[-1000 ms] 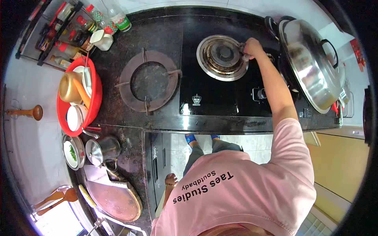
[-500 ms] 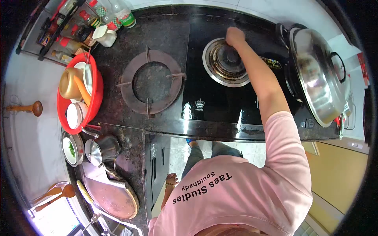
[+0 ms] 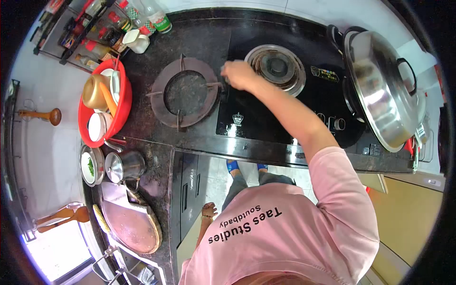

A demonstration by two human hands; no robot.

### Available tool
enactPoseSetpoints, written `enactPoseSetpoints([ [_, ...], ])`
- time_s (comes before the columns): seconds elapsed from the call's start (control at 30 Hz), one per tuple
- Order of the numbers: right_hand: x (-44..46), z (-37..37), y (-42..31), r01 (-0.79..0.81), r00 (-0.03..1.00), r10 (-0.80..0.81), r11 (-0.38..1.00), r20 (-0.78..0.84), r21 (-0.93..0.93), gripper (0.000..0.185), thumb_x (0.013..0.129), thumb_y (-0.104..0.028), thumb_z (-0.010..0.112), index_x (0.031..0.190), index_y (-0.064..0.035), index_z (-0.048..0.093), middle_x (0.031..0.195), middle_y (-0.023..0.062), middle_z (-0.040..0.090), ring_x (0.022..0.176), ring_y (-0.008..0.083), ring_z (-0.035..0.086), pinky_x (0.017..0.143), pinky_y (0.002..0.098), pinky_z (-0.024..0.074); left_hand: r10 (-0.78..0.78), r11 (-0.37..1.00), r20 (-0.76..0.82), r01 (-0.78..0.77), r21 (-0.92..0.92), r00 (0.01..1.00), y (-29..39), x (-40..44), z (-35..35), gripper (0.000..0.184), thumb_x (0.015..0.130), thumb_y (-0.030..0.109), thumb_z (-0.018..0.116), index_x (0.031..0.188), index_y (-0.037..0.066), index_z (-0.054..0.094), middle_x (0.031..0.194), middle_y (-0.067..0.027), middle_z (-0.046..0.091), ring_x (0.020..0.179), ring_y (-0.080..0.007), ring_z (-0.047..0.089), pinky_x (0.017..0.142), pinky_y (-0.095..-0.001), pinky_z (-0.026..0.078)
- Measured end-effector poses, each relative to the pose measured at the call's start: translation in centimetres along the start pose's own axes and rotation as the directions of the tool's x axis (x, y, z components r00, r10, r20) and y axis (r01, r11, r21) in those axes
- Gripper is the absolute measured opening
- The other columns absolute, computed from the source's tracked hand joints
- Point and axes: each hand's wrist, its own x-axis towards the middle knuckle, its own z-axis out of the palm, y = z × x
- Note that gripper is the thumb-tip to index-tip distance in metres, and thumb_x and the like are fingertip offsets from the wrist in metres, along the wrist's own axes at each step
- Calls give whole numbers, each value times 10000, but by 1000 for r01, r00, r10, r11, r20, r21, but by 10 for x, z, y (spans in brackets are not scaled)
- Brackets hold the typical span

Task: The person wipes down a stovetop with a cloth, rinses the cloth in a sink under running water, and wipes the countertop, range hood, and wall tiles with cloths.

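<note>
My right hand is over the black glass stove, between the round burner and the iron pot-support ring. Its fingers are curled together close to the ring's right prong; whether they touch it or hold anything small cannot be made out. The ring lies flat on the dark counter, left of the glass. No pot stands on the burner. My left hand hangs low beside my body, below the counter edge, its fingers loosely bent and nothing visible in it.
A large lidded steel pot stands at the right. On the left are a red basin of dishes, a small metal pot, a bowl of chopped greens and a round chopping board. Bottles line the back left corner.
My right hand has moved left and nearer from the burner's far edge to beside the support ring. The burner and the stove's knob now show uncovered. The view has shifted slightly.
</note>
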Motion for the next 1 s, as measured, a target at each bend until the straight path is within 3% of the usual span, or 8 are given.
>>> enactPoseSetpoints([
  [0.13,-61,4,-42,-10,996,13,999,-86,40,176,808,-179,545,749,-28,613,793,155,597,755,317,593,633,422,495,34,992,-74,-25,124,997,0,-21,28,324,820,334,470,1057,125,543,960,-17,582,824,-252,523,643,-503,461],
  [0.23,-103,-20,-76,16,998,-20,998,62,63,212,830,-217,561,813,-22,642,874,125,580,780,304,571,629,412,508,47,988,-100,-31,153,994,-7,-21,31,325,820,330,479,1066,126,539,968,-18,584,842,-243,530,652,-488,468],
  [0.5,-121,-37,-70,-186,983,171,916,72,355,250,716,-82,616,949,-145,680,909,140,568,852,323,577,762,418,472,136,965,-111,-107,240,984,-24,-34,38,333,820,319,505,1091,127,530,989,-21,589,890,-219,548,674,-448,487],
  [0.6,-117,-46,-60,-250,965,225,655,132,713,349,693,-19,573,1013,-123,665,975,149,609,863,275,609,784,343,472,349,801,-3,-296,521,937,-29,-50,43,337,820,315,514,1101,128,526,997,-22,591,908,-210,555,683,-433,494],
  [0.77,-111,-73,-85,-481,877,-91,-117,473,869,399,811,48,468,1194,-41,537,1050,80,612,921,157,608,802,274,482,121,988,-350,-148,-50,929,-62,-74,78,105,862,252,545,926,169,547,880,7,577,804,-225,543,627,-446,438],
  [0.8,-112,-64,-89,-488,870,-178,-170,460,856,412,821,36,462,1223,-39,508,1089,87,597,954,158,600,827,286,482,10,992,-445,-66,-110,895,-34,-127,141,331,840,365,506,1103,163,499,1062,-14,571,1086,-215,486,869,-459,421],
  [0.9,-115,-55,-117,-567,817,-321,-297,479,768,418,836,21,450,1252,-15,471,1145,101,567,1026,176,573,855,301,473,50,993,-442,-92,-74,896,-113,-124,125,255,851,271,497,1067,133,504,919,-31,583,830,-197,573,634,-351,497],
  [1.0,-124,-29,-140,-643,747,-450,-307,489,701,456,842,-34,490,1290,1,412,1213,123,529,1109,228,533,922,364,435,-7,992,-675,-78,-95,738,-115,-184,181,169,799,243,601,928,134,589,771,-5,567,678,-141,546,534,-310,478],
])
